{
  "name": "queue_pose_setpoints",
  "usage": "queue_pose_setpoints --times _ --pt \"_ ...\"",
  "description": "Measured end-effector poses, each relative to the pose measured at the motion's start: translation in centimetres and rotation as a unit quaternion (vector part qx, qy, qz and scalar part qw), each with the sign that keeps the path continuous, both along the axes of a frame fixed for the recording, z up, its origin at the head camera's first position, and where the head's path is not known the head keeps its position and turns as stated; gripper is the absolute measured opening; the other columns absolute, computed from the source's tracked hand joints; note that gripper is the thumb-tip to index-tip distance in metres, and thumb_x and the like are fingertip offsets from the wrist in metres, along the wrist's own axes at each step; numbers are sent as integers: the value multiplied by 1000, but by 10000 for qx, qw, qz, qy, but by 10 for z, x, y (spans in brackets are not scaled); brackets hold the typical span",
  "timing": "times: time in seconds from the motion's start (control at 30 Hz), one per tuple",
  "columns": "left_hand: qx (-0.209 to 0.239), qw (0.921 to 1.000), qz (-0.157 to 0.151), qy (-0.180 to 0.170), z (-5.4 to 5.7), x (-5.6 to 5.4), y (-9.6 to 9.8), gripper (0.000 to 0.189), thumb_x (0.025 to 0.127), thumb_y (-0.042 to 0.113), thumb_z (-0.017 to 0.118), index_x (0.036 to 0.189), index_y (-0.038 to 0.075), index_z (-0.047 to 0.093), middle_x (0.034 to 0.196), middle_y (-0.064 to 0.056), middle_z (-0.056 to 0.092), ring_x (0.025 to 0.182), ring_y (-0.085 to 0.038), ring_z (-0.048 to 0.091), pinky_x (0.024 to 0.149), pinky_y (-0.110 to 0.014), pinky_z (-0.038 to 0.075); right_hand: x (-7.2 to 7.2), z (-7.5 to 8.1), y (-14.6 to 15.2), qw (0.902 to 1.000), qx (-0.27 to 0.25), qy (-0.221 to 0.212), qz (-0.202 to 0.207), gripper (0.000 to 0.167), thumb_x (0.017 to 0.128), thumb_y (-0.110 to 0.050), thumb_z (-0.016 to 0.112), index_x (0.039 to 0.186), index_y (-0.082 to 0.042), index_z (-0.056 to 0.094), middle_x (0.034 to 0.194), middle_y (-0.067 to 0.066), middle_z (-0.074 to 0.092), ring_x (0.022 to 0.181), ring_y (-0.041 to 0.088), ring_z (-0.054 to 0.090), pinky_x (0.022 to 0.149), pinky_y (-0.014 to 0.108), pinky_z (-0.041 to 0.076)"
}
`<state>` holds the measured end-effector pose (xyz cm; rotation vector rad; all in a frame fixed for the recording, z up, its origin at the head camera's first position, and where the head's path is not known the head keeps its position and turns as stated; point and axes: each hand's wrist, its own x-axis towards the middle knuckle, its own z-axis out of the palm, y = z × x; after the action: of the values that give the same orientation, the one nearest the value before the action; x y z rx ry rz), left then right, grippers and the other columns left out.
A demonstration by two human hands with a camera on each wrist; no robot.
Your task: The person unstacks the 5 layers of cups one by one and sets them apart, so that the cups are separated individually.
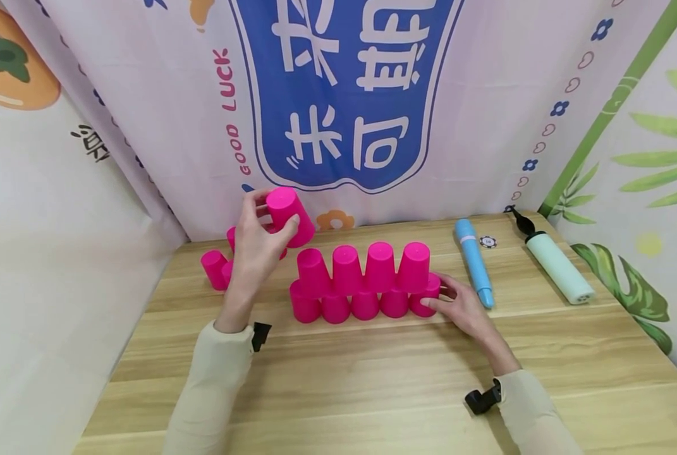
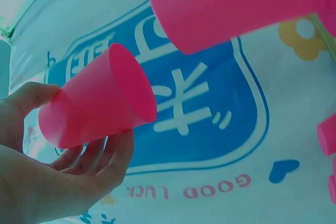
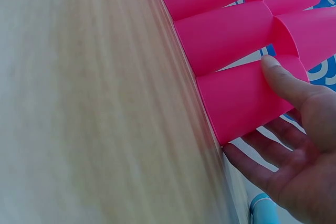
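Observation:
My left hand (image 1: 258,237) grips a pink plastic cup (image 1: 292,221), mouth down and tilted, in the air behind and left of the stack. The left wrist view shows the thumb on one side of this cup (image 2: 94,100) and the fingers on the other. Two rows of upside-down pink cups stand on the table, the upper row (image 1: 346,268) resting over the lower row (image 1: 335,309). At the right end of the lower row, my right hand (image 1: 460,306) holds the end cup (image 3: 247,100), thumb in front and fingers round its outer side.
More pink cups (image 1: 214,268) stand at the back left, partly hidden by the left arm. To the right lie a blue marker-like tube (image 1: 475,262), a small round chip (image 1: 488,242) and a pale green pump (image 1: 560,268). A printed curtain (image 1: 486,126) hangs behind the wooden table (image 1: 361,385).

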<state>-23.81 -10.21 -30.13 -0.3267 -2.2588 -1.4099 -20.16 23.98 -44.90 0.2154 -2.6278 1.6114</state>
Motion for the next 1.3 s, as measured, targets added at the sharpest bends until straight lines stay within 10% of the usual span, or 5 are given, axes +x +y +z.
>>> queue_pose_setpoints --times 0.3,0.73,1.3 --pt "168 9994 280 -104 -8 2 -24 64 84 16 72 135 2 36 128 -14 47 112 -25 53 93 -43 50 -17 -31 12 9999 -106 62 28 69 84 -27 76 141 -5 46 136 20 52 122 41 52 98 48 46" --pt "134 9948 894 -472 -28 6 -49 59 86 18 68 134 3 36 127 -14 48 111 -26 51 95 -43 48 -19 -35 14 10000 -74 51 14 72 82 -35 76 141 -7 47 135 19 53 121 39 53 97 47 47" --pt "-418 9834 1140 -1351 -102 -6 -71 59 84 11 67 130 -7 34 125 -25 46 116 -38 48 100 -47 41 -21 -36 16 9999 -79 118 7 70 82 -34 77 139 -6 48 134 19 54 120 39 54 95 46 48"
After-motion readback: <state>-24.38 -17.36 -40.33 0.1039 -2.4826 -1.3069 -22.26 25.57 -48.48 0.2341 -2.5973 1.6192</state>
